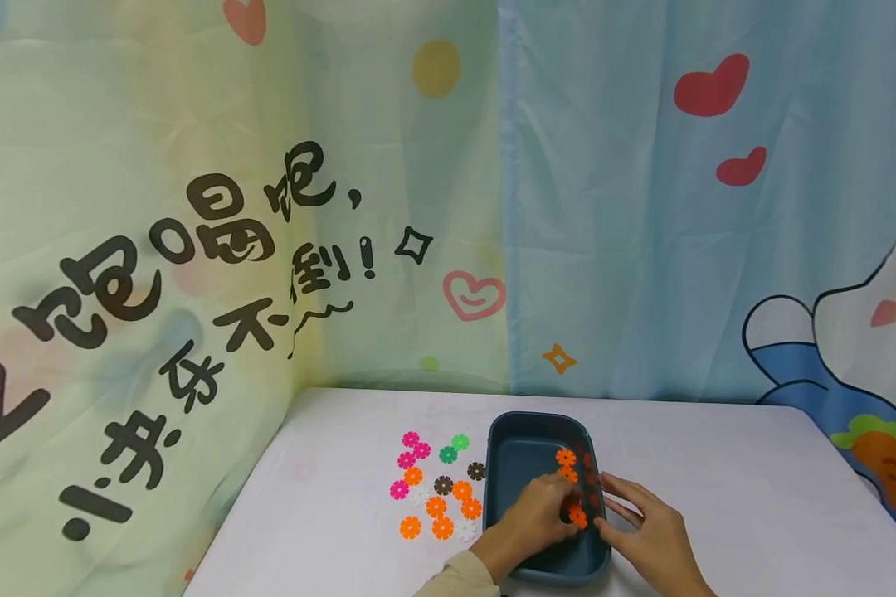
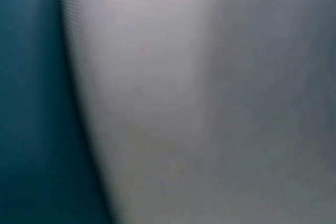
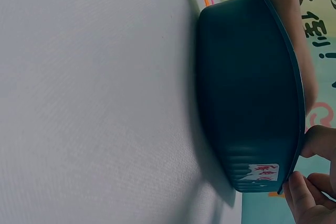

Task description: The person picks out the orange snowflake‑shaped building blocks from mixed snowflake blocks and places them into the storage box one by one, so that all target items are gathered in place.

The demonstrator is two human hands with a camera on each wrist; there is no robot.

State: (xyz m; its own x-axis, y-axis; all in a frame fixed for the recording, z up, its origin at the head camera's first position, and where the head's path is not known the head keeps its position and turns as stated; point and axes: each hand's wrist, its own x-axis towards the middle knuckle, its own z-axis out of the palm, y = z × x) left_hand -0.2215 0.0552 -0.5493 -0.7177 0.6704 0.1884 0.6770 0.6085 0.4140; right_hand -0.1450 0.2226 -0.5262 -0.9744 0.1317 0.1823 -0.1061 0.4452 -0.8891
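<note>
A dark blue tray (image 1: pixel 504 448) stands on the white table. My left hand (image 1: pixel 539 516) reaches over its left wall, fingers curled down at an orange interlocking disc (image 1: pixel 577 517) near the right inner wall. The fingertips are partly hidden there, but they seem to pinch this disc. Further orange discs (image 1: pixel 566 457) lie in the tray just beyond that hand. My right hand (image 1: pixel 651 531) touches the tray's right rim from outside, thumb and fingers apart along it. The right wrist view shows the tray's outer wall (image 3: pixel 247 82) and the right fingers (image 3: pixel 300 195) at its rim.
Loose notched discs are spread on the table left of the tray: pink (image 1: pixel 406 460), green (image 1: pixel 448 454), brown (image 1: pixel 444 485), white (image 1: pixel 466 531) and orange (image 1: pixel 442 528). A printed curtain (image 1: pixel 605 249) hangs behind the table. The left wrist view is mostly blurred.
</note>
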